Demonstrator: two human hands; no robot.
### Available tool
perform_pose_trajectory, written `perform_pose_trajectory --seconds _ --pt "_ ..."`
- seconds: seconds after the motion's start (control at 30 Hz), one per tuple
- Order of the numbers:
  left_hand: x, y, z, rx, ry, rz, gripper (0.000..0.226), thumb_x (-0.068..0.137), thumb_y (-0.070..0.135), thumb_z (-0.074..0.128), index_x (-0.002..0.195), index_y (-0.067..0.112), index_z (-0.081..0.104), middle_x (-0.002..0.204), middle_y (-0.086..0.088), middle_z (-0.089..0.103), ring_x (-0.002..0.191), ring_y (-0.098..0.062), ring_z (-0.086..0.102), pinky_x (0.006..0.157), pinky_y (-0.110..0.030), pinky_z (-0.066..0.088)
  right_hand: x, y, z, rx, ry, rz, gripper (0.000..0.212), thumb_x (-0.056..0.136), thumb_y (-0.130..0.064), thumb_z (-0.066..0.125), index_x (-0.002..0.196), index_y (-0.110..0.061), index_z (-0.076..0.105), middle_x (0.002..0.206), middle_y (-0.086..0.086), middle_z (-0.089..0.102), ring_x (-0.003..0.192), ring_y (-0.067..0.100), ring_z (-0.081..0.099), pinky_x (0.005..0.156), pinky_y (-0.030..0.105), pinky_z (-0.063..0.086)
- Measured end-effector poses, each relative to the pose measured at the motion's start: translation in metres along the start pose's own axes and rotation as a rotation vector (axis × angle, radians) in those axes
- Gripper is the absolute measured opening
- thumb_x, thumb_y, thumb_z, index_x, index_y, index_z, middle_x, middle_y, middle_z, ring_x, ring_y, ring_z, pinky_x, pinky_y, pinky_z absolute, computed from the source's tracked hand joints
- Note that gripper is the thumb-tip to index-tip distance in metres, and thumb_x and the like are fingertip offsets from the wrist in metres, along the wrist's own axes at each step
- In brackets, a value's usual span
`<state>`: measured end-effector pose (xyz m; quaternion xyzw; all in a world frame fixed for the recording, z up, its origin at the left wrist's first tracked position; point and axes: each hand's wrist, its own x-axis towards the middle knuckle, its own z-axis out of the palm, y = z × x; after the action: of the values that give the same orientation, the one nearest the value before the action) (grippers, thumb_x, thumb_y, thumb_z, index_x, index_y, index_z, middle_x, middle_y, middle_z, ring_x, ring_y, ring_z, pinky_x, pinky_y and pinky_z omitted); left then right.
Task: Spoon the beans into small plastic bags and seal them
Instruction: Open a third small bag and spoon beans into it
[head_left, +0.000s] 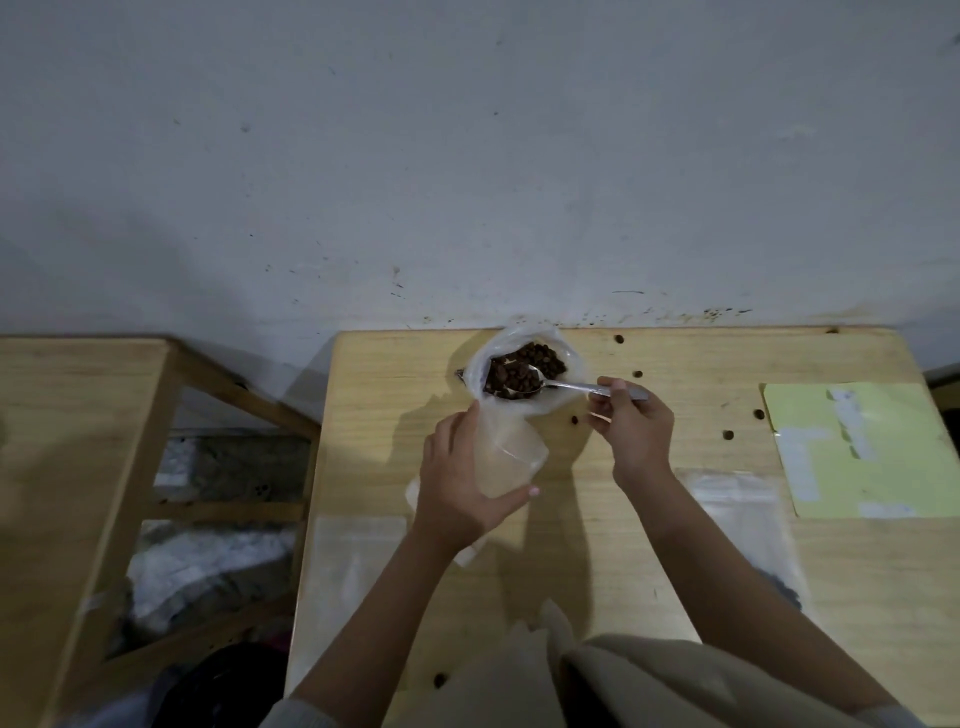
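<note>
A large clear bag (556, 402) of dark brown beans (530, 364) stands open at the far edge of the wooden table (649, 545). My right hand (631, 426) grips the handle of a metal spoon (561, 385), whose bowl lies in the beans. My left hand (462, 478) holds a small clear plastic bag (511, 457) upright with its mouth open, just in front of the big bag. No beans show inside the small bag.
Flat clear bags lie on the table at the front left (358, 577) and right (743, 525). A yellow-green sheet (862, 452) lies at the right. A few loose beans (729, 434) dot the tabletop. A second wooden table (78, 441) stands to the left.
</note>
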<state>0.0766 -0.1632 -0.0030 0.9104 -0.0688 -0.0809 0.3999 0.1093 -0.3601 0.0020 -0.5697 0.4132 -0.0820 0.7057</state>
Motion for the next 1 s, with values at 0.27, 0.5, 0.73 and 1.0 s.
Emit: perform_pose_trajectory --seconds 0.27,0.5,0.73,1.0 --pt "0.004 -0.001 -0.003 0.125 0.071 -0.009 0.106 0.057 0.07 0.066 0.144 0.022 0.029 0.13 -0.002 0.039 0.117 -0.019 0.036 0.099 -0.03 0.029 -0.029 -0.033 -0.028 0.007 -0.135 -0.116 0.023 0.097 -0.013 0.05 0.085 -0.008 0.068 0.07 0.007 0.06 0.061 0.012 0.06 0.065 0.03 0.059" --pt "0.006 0.004 0.0 0.167 0.059 0.008 0.109 0.057 0.069 0.069 0.145 0.02 0.028 0.132 -0.002 0.039 0.119 -0.019 0.034 0.098 -0.027 0.026 -0.052 -0.036 -0.04 -0.206 -0.264 -0.344 0.02 0.095 -0.009 0.051 0.088 -0.014 0.069 0.076 0.007 0.066 0.068 0.01 0.064 0.068 0.03 0.059" --pt "0.003 0.0 0.003 0.116 0.039 -0.023 0.112 0.053 0.074 0.061 0.146 0.022 0.025 0.129 -0.002 0.037 0.116 -0.017 0.032 0.097 -0.028 0.027 -0.037 -0.033 -0.033 -0.206 -0.164 -0.404 0.018 0.094 -0.011 0.054 0.096 -0.02 0.069 0.085 0.005 0.07 0.078 0.015 0.067 0.074 0.031 0.057" --pt "0.015 -0.004 0.007 0.081 -0.029 -0.069 0.112 0.052 0.075 0.062 0.146 0.027 0.024 0.129 0.002 0.035 0.117 -0.016 0.032 0.101 -0.034 0.032 -0.012 -0.006 -0.005 -0.551 -0.097 -0.747 0.022 0.094 -0.009 0.054 0.109 -0.007 0.069 0.095 0.004 0.063 0.078 0.012 0.059 0.065 0.02 0.048"
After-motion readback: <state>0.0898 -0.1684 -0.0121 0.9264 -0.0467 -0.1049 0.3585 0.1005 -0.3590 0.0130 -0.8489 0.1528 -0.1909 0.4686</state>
